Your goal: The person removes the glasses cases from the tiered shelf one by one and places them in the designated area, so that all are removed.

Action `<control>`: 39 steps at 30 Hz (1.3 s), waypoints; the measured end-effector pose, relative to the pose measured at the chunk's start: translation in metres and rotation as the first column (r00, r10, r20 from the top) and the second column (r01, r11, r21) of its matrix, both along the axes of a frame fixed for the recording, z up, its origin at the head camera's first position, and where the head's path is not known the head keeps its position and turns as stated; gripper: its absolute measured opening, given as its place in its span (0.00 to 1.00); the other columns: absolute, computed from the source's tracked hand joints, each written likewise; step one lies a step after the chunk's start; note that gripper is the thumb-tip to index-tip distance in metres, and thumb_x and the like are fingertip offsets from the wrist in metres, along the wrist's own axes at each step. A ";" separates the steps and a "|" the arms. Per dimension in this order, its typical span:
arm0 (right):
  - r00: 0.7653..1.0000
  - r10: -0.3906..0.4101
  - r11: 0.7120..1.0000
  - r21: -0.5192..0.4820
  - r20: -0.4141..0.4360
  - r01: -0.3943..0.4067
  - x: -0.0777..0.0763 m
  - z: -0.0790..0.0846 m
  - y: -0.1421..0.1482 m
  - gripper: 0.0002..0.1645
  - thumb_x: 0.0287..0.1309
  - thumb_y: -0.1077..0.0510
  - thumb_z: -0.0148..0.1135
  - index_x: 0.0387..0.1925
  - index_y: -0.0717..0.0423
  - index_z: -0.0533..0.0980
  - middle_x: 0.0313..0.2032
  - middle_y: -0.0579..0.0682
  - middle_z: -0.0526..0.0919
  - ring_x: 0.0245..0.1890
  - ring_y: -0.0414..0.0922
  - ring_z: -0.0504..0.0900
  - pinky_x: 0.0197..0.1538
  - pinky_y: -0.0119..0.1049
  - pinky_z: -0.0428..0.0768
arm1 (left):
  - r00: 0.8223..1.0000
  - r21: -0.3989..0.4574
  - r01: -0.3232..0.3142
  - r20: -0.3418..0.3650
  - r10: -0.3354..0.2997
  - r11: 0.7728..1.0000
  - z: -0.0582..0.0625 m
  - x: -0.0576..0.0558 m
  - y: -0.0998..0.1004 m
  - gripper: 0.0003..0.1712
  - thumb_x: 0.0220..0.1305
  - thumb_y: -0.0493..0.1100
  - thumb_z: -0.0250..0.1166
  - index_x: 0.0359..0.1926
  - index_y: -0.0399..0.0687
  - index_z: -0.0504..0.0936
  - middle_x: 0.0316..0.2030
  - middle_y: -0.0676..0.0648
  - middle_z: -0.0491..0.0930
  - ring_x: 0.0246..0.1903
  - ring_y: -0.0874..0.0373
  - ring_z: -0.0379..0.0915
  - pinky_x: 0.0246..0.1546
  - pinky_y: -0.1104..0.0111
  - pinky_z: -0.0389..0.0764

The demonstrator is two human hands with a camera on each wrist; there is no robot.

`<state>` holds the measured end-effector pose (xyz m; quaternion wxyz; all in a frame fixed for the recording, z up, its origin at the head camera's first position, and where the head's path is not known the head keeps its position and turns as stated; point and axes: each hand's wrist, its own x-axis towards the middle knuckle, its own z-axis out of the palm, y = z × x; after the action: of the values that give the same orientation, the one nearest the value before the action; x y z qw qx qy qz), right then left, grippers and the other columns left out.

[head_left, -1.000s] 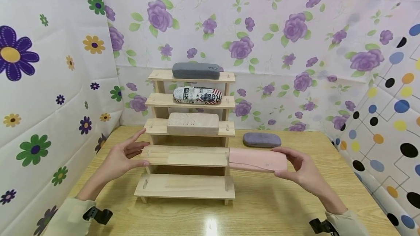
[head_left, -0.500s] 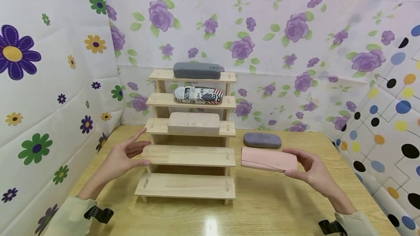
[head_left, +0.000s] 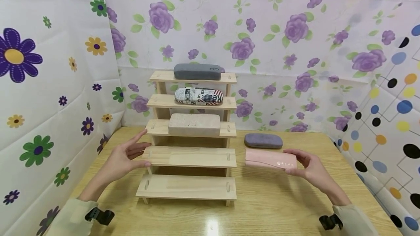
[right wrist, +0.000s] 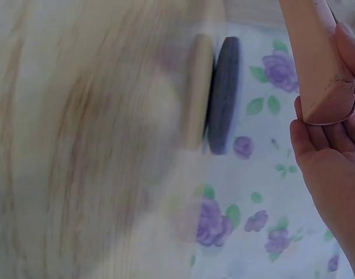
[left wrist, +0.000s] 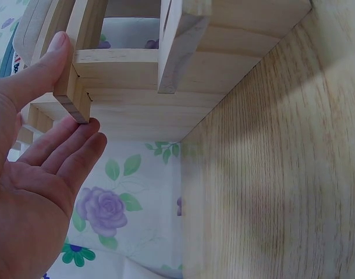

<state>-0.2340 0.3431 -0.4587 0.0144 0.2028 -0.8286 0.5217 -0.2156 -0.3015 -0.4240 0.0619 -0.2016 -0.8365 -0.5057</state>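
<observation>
My right hand (head_left: 310,168) pinches the right end of a pink glasses case (head_left: 267,158), thumb in front and fingers behind. The case is held level over the table, just right of a stepped wooden display rack (head_left: 187,187); the right wrist view shows its end (right wrist: 334,102) between thumb and fingers. On the rack's left side my left hand (head_left: 123,159) grips the end of a board, its thumb at the fourth tier from the top. A grey case (head_left: 197,72), a newsprint-patterned case (head_left: 198,96) and a cream case (head_left: 194,124) lie on the upper three tiers.
A purple-grey glasses case (head_left: 263,141) lies on the wooden table (head_left: 279,207), behind the pink one. Flower-patterned cloth (head_left: 262,54) hangs at the back, and a dotted cloth (head_left: 393,137) closes off the right side.
My right hand has drawn the pink case rightward, away from the rack's fourth tier. The case has since turned so that printed lettering shows on its front. My left hand stays at the rack.
</observation>
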 end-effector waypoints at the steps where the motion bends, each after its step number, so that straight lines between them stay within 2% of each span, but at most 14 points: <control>1: 1.000 -0.003 1.000 0.007 0.002 0.003 -0.002 -0.002 0.001 0.39 0.63 0.60 0.77 0.72 0.64 0.72 0.66 0.65 0.77 0.64 0.28 0.73 0.59 0.22 0.79 | 1.000 0.000 0.000 0.000 0.000 1.000 0.000 0.000 0.000 0.62 0.55 0.39 0.83 0.84 0.65 0.58 0.64 0.36 0.80 0.63 0.42 0.77 0.61 0.68 0.80; 8: 0.998 -0.043 0.998 0.052 0.055 0.040 -0.018 -0.012 0.011 0.42 0.61 0.56 0.80 0.72 0.64 0.72 0.67 0.61 0.77 0.63 0.28 0.73 0.60 0.26 0.80 | 1.000 -0.002 0.000 0.001 0.000 1.000 0.000 0.001 0.000 0.61 0.56 0.39 0.83 0.84 0.64 0.58 0.64 0.36 0.80 0.64 0.42 0.77 0.62 0.68 0.80; 11: 0.997 -0.056 0.996 0.077 0.061 0.052 -0.025 -0.016 0.013 0.44 0.59 0.54 0.81 0.72 0.64 0.72 0.67 0.60 0.77 0.67 0.41 0.74 0.60 0.26 0.79 | 1.000 -0.003 -0.001 -0.002 0.001 1.000 0.000 0.001 0.000 0.62 0.55 0.39 0.83 0.84 0.64 0.58 0.64 0.36 0.80 0.63 0.41 0.77 0.62 0.68 0.80; 14: 0.997 -0.060 0.994 0.098 0.056 0.054 -0.031 -0.020 0.015 0.44 0.59 0.53 0.81 0.71 0.64 0.72 0.67 0.60 0.77 0.71 0.57 0.71 0.60 0.24 0.78 | 1.000 -0.003 -0.002 -0.006 0.002 1.000 0.001 0.001 0.000 0.62 0.55 0.38 0.83 0.84 0.64 0.58 0.63 0.36 0.80 0.63 0.41 0.77 0.61 0.69 0.80; 16: 0.997 -0.060 0.993 0.101 0.057 0.054 -0.035 -0.021 0.015 0.44 0.59 0.53 0.81 0.71 0.64 0.73 0.67 0.61 0.77 0.71 0.61 0.70 0.60 0.25 0.78 | 1.000 -0.007 -0.004 -0.011 0.004 1.000 0.001 0.001 0.000 0.62 0.55 0.38 0.83 0.84 0.63 0.58 0.63 0.36 0.80 0.63 0.41 0.77 0.61 0.69 0.80; 26: 0.996 -0.054 0.994 0.096 0.076 0.047 -0.050 -0.029 0.020 0.43 0.61 0.54 0.79 0.72 0.64 0.71 0.67 0.61 0.76 0.71 0.61 0.70 0.60 0.27 0.79 | 1.000 -0.014 -0.006 -0.002 0.006 1.000 0.003 0.001 0.001 0.61 0.56 0.38 0.83 0.84 0.63 0.58 0.64 0.36 0.80 0.63 0.42 0.77 0.62 0.63 0.80; 32: 0.996 -0.046 0.995 0.091 0.081 0.039 -0.057 -0.032 0.023 0.42 0.62 0.55 0.79 0.73 0.63 0.71 0.67 0.61 0.76 0.66 0.44 0.75 0.59 0.30 0.81 | 1.000 -0.013 -0.005 0.004 0.005 1.000 0.003 0.000 0.001 0.61 0.55 0.38 0.83 0.84 0.63 0.58 0.63 0.36 0.80 0.63 0.42 0.77 0.62 0.60 0.80; 34: 0.995 -0.045 0.995 0.088 0.085 0.037 -0.058 -0.033 0.023 0.42 0.62 0.55 0.79 0.73 0.63 0.71 0.67 0.61 0.76 0.64 0.41 0.76 0.59 0.30 0.82 | 1.000 -0.014 -0.005 0.001 0.005 1.000 0.003 0.000 0.001 0.61 0.56 0.38 0.83 0.84 0.62 0.58 0.63 0.36 0.80 0.63 0.42 0.77 0.62 0.60 0.80; 39: 0.994 -0.051 0.995 0.090 0.102 0.042 -0.061 -0.034 0.022 0.42 0.61 0.55 0.80 0.72 0.62 0.72 0.68 0.62 0.76 0.68 0.55 0.74 0.57 0.27 0.82 | 1.000 -0.010 0.000 0.000 0.000 1.000 0.002 0.000 0.001 0.61 0.56 0.38 0.83 0.84 0.62 0.58 0.63 0.36 0.80 0.63 0.41 0.77 0.62 0.60 0.80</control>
<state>-0.2947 0.3654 -0.4928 -0.0254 0.1565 -0.8547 0.4943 -0.2153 -0.3009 -0.4215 0.0607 -0.2020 -0.8389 -0.5017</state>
